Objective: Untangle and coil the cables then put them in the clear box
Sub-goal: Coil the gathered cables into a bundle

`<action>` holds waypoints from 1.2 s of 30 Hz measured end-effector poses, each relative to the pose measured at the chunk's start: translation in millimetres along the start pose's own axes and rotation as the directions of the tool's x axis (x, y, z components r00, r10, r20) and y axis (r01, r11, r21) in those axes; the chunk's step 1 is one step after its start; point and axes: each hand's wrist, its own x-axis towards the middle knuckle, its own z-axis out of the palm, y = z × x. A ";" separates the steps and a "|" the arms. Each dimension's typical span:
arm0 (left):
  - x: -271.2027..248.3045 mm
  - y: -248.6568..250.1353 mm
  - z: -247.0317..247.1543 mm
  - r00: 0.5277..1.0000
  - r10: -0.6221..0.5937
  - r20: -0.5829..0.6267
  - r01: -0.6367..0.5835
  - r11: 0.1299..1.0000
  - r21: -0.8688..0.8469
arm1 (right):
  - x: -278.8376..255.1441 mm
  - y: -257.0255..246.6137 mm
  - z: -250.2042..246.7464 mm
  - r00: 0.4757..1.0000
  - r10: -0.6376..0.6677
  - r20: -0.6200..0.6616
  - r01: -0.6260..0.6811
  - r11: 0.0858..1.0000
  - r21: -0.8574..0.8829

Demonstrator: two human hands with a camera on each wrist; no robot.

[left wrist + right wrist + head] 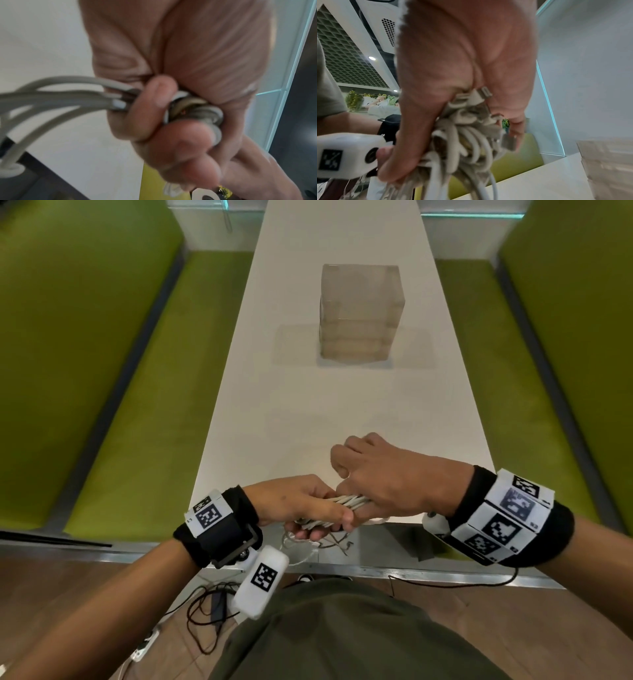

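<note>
A bundle of white cables (346,501) hangs over the near edge of the white table (342,412). My left hand (308,508) grips the bundle from the left, thumb along its top. My right hand (383,477) holds it from the right, fingers curled round the strands. In the left wrist view the cables (68,94) run out leftward from my curled fingers (154,108). In the right wrist view the cable bundle (467,142) shows connector plugs (482,93) at the palm. The clear box (359,313) stands upright farther back, mid-table; its contents cannot be told.
Green upholstered benches (137,405) flank the table on both sides. Loose cable ends (329,542) dangle below the table edge. Black cords and a power strip (212,607) lie on the wooden floor at lower left.
</note>
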 end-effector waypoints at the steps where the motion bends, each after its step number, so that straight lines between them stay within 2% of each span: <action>1: 0.5 0.2 1.1 1.000 0.013 -0.006 -0.013 1.000 -0.007 | 0.4 1.5 0.4 1.000 -0.014 -0.011 0.014 1.000 -0.018; 2: 1.2 0.3 1.5 0.999 0.030 -0.027 -0.030 1.000 -0.009 | 0.8 3.9 -1.5 1.000 -0.015 0.005 0.014 0.996 0.089; 3: 1.6 0.6 1.4 0.997 0.049 -0.052 -0.050 0.999 -0.008 | 1.2 6.5 -4.6 0.999 -0.013 0.035 0.003 0.962 0.273; 4: 1.9 0.7 1.3 0.995 0.068 -0.075 -0.068 0.998 -0.003 | 2.3 9.8 -4.9 0.998 -0.011 0.067 -0.020 0.895 0.445; 5: 2.0 1.2 0.6 0.992 0.085 -0.093 -0.084 0.996 0.007 | 3.3 12.6 -5.5 0.996 -0.010 0.086 -0.038 0.842 0.538; 8: 1.8 1.9 -0.9 0.988 0.106 -0.110 -0.104 0.994 0.025 | 4.5 17.6 -3.4 0.994 -0.029 0.105 -0.042 0.786 0.617; 11: 0.9 0.2 -1.7 0.988 0.106 -0.112 -0.101 0.994 0.048 | 6.6 16.8 2.0 0.996 -0.031 0.082 -0.030 0.753 0.657; 21: 9.6 1.7 -11.0 0.983 0.088 -0.160 -0.060 0.983 0.175 | 11.5 17.4 20.1 0.994 0.109 -0.011 -0.075 0.744 0.664; 27: 18.6 -6.5 -9.2 0.981 0.107 -0.159 -0.069 0.971 0.229 | 12.2 13.7 33.1 0.981 0.192 0.014 -0.151 0.718 0.679; 32: 21.7 -6.1 -6.6 0.981 0.117 -0.156 -0.089 0.981 0.175 | 6.7 13.7 37.6 0.978 0.201 -0.048 -0.111 0.706 0.699; 36: 19.1 -2.3 -7.5 0.985 0.119 -0.125 -0.099 0.982 0.160 | 3.0 14.0 31.2 0.987 0.156 -0.044 -0.087 0.740 0.667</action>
